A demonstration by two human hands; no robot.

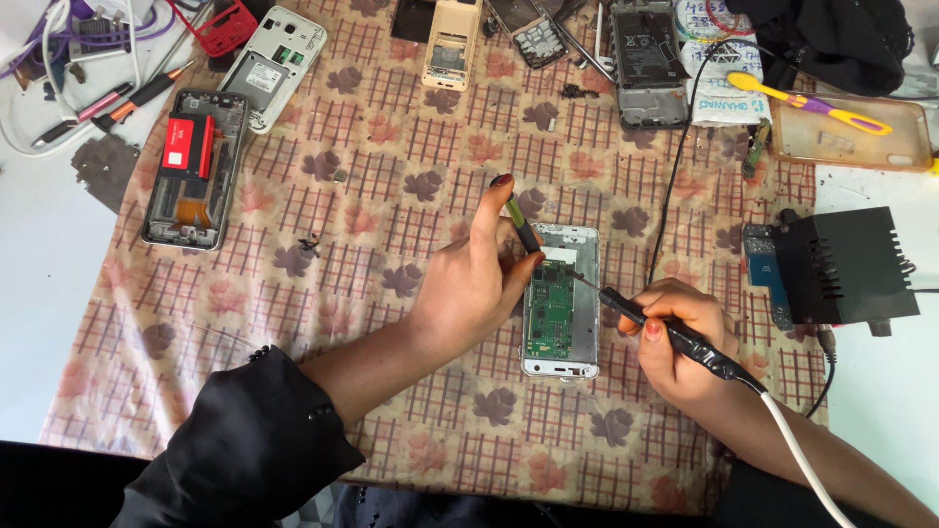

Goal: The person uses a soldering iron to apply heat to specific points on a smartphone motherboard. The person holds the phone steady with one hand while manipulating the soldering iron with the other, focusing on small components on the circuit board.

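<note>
Both hands are working over the opened white phone with its green circuit board [559, 311]: the left hand [469, 288] is pinching a slim green-handled tool [521, 225] upright to steady it, while the right hand [680, 342] is gripping a black soldering iron [675, 335], its tip angled onto the board.

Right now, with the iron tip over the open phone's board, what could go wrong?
1. The soldering iron in the right hand points its tip across the green circuit board; a slip could scorch nearby parts.
2. The left hand, holding a thin tool, sits close to the hot tip and could get burned.
3. The iron's white cord trails off the patterned cloth; a snag could jerk the tip.
</note>
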